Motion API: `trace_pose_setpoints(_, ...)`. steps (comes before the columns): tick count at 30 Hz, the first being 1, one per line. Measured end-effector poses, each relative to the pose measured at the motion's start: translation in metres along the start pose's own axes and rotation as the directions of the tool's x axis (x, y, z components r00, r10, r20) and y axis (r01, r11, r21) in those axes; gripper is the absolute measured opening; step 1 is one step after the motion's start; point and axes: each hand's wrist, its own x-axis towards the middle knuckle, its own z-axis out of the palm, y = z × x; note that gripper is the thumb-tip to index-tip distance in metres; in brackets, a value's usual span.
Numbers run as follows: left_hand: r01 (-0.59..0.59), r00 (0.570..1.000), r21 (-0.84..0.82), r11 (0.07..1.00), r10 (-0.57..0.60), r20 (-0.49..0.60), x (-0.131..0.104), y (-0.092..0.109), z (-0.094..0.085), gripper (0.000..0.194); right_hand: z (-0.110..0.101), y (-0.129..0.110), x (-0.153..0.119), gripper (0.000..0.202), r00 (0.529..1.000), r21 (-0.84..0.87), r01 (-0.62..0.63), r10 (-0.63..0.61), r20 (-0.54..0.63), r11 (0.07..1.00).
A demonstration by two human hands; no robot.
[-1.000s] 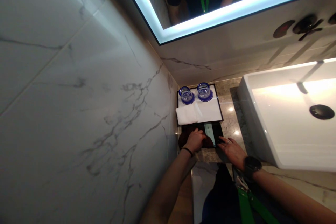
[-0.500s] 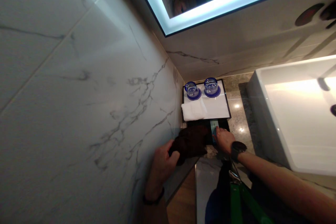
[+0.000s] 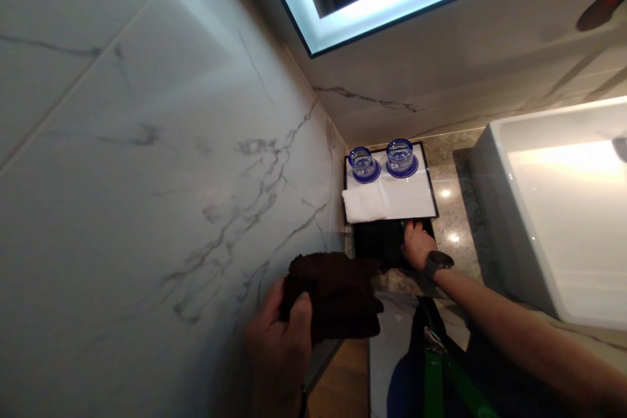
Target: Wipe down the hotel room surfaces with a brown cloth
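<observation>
A folded dark brown cloth (image 3: 336,297) is pinched in my left hand (image 3: 281,323), thumb on top, in front of the counter beside the marble wall. My right hand (image 3: 418,245), with a watch on its wrist, reaches into the right part of a black tray (image 3: 377,241). Its fingers are curled at the tray's back edge, and a sliver of something blue-green shows there; most of it is hidden. Directly behind lies a white tray with a black rim (image 3: 411,202), holding a folded white cloth (image 3: 364,202) and two blue-rimmed glasses (image 3: 401,155) on blue coasters.
A white basin (image 3: 514,222) stands on the stone counter (image 3: 450,183) at the right. The marble-patterned wall (image 3: 220,163) closes off the left side. Above hangs a lit mirror (image 3: 392,10). A green lanyard (image 3: 434,379) dangles in front of my body.
My left hand has drawn the brown cloth toward me and left, off the black tray, uncovering its inside. The pale blue-green piece under my right hand is now mostly out of sight.
</observation>
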Motion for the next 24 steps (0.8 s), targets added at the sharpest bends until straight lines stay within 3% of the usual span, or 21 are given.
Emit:
trace_pose_setpoints(2,-0.062,0.992,0.028,0.998,0.058,0.113,0.007,0.002,0.015,0.024,-0.010,0.000,-0.005,0.031,1.000,0.030,0.023,-0.023,0.016,0.999)
trace_pose_setpoints(4,-0.165,0.941,0.074,0.984,0.134,0.310,0.015,0.002,0.043,0.024,-0.022,0.005,-0.014,0.026,0.998,0.067,0.047,-0.049,0.027,0.997)
trace_pose_setpoints(7,-0.316,0.833,0.107,0.943,0.222,0.507,0.030,0.000,0.109,0.024,-0.038,0.027,-0.034,0.022,0.997,0.117,0.065,-0.069,0.034,0.991)
trace_pose_setpoints(9,-0.358,0.799,0.145,0.922,0.223,0.558,0.040,-0.001,0.162,0.026,-0.042,0.053,-0.052,0.027,0.995,0.176,0.077,-0.086,0.045,0.981)
trace_pose_setpoints(11,-0.377,0.754,0.184,0.908,0.185,0.631,0.047,0.000,0.211,0.027,-0.037,0.081,-0.072,0.033,0.996,0.306,0.055,-0.076,0.055,0.950)
trace_pose_setpoints(14,-0.406,0.661,0.161,0.900,0.168,0.731,0.049,0.006,0.267,0.027,-0.017,0.113,-0.096,0.039,0.992,0.576,-0.126,0.093,0.086,0.808)
trace_pose_setpoints(16,-0.431,0.619,0.104,0.896,0.209,0.757,0.046,0.011,0.288,0.030,0.000,0.120,-0.105,0.043,0.971,0.729,-0.228,0.203,0.124,0.645)
trace_pose_setpoints(19,-0.489,0.542,0.024,0.872,0.282,0.792,0.040,0.016,0.301,0.033,0.019,0.108,-0.105,0.046,0.964,0.880,-0.231,0.220,0.149,0.416)
trace_pose_setpoints(21,-0.535,0.462,-0.019,0.845,0.312,0.831,0.038,0.015,0.301,0.032,0.025,0.095,-0.099,0.044,0.970,0.914,-0.203,0.203,0.137,0.351)
trace_pose_setpoints(24,-0.596,0.315,-0.062,0.801,0.303,0.899,0.035,0.007,0.295,0.022,0.028,0.077,-0.086,0.041,0.977,0.922,-0.159,0.190,0.096,0.352)
